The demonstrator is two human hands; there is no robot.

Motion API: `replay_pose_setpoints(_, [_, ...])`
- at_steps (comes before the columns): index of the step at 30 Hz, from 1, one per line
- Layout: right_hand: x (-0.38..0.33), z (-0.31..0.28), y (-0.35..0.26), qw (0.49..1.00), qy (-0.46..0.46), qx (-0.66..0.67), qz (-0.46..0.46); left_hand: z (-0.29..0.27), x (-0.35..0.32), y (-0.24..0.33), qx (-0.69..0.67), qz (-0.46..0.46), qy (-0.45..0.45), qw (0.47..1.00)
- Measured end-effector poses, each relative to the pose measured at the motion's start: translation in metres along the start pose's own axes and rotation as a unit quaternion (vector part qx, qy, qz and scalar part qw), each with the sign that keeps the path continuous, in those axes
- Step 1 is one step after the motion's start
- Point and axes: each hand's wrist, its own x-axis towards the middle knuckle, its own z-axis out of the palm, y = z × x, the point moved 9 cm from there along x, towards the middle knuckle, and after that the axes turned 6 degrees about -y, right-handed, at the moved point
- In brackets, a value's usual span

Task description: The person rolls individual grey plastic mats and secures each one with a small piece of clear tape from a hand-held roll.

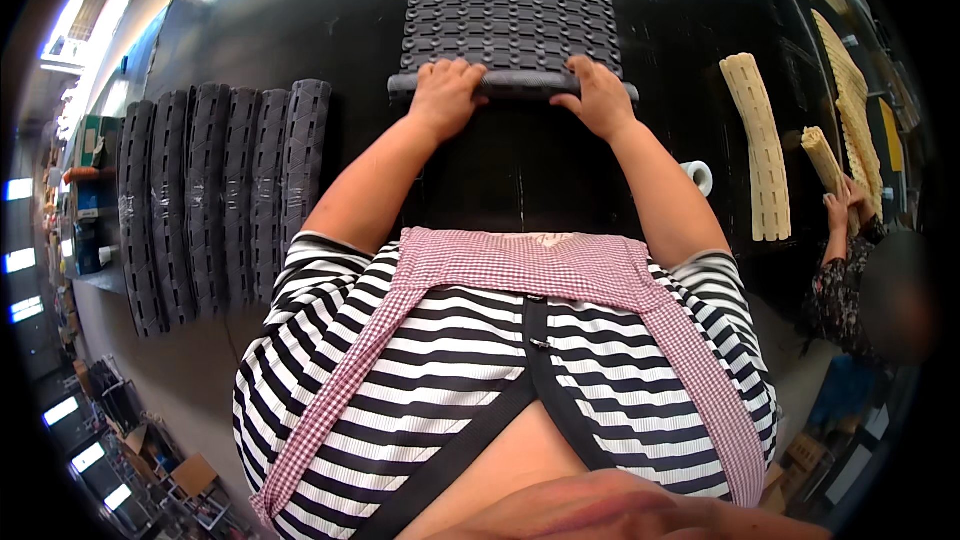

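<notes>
A dark grey, ribbed rubber-like mat (510,10) with rows of slots lies flat on the black table ahead of me. Its near edge is curled into a narrow roll (520,85). My left hand (445,98) grips the left part of that roll, fingers over the top and thumb at the near side. Toward the roll's right end, my right hand (600,95) grips it in the same way, the thumb pointing inward. Both forearms reach forward, and the span of roll between the hands is uncovered.
Several finished-looking dark grey rolls (205,190) lie side by side at the left. On the right are a cream roll (757,145), a roll of clear tape (697,178) and a cream mat (850,100). Beyond, a co-worker's hands (845,202) hold another cream roll (823,158).
</notes>
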Motion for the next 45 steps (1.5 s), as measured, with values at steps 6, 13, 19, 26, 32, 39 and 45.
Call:
replay_pose_setpoints(6, [-0.133,0.021,-0.046,0.996,-0.045,0.019,-0.072,0.003,-0.123,0.068,-0.087,-0.015,-0.089,0.992])
replay_pose_setpoints(13, [-0.106,0.006,-0.038,0.996,-0.036,0.006,-0.081,0.001,-0.089,0.056,-0.060,-0.013,-0.087,0.994])
replay_pose_setpoints(19, [-0.077,-0.004,-0.092,0.988,0.064,0.020,-0.139,-0.005,-0.004,0.021,-0.022,0.011,-0.018,1.000])
replay_pose_setpoints(26, [-0.049,0.037,-0.079,0.982,0.032,-0.143,-0.118,-0.018,-0.026,0.047,-0.066,-0.012,0.127,0.990])
replay_pose_setpoints(32, [0.011,0.029,-0.056,0.984,0.052,-0.084,-0.151,0.016,-0.025,0.045,0.004,-0.038,0.077,0.996])
replay_pose_setpoints(39, [-0.010,0.017,-0.046,0.978,0.130,-0.136,-0.094,0.012,0.039,0.015,-0.011,-0.059,-0.144,0.988])
replay_pose_setpoints(45, [0.035,0.020,-0.018,0.986,0.031,-0.154,-0.049,0.002,0.077,0.005,-0.046,0.072,-0.124,0.989])
